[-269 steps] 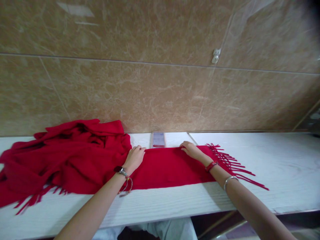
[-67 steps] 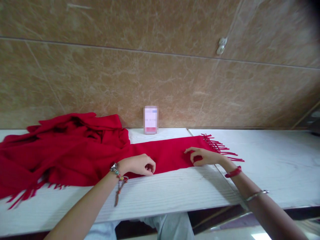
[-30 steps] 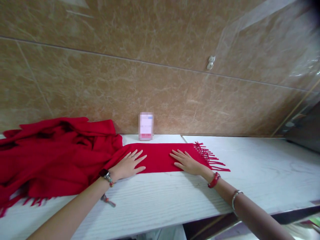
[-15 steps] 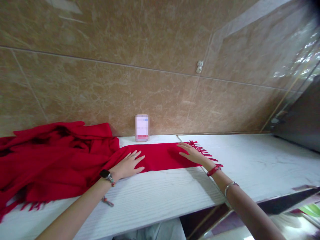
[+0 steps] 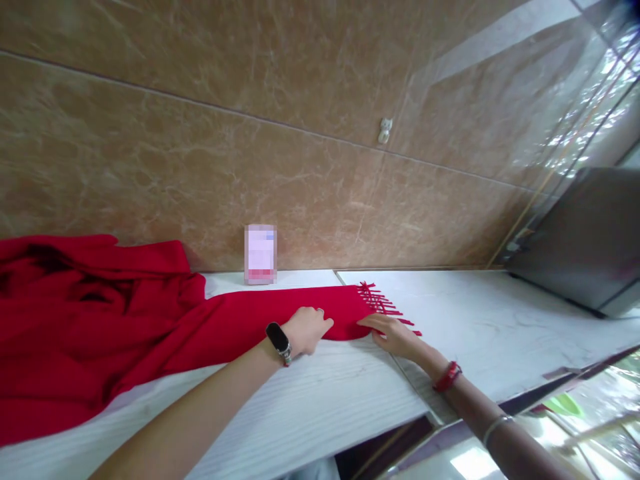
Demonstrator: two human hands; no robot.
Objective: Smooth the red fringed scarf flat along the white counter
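A red scarf (image 5: 280, 307) lies lengthwise on the white countertop, its flat strip ending on the right in a tasselled fringe (image 5: 383, 303). My left hand (image 5: 307, 330) is closed at the near edge of that strip, its curled fingers pinching the cloth. At the near corner beside the fringe, my right hand (image 5: 395, 337) holds the edge between its fingers and thumb. The edge between the two hands curves slightly. Toward the left, the rest of the scarf lies in a loose, rumpled heap (image 5: 75, 333).
A blurred phone-like device (image 5: 260, 257) leans upright on the brown marbled wall (image 5: 200, 180) behind the strip. A small white figure (image 5: 385, 131) is fixed to the wall. On the right stands a dark grey box-shaped object (image 5: 575, 240) on the white countertop (image 5: 465, 313).
My left hand has slid right along the strip and gone from spread flat to pinching the near edge. My right hand has come down from the strip's middle to its near corner.
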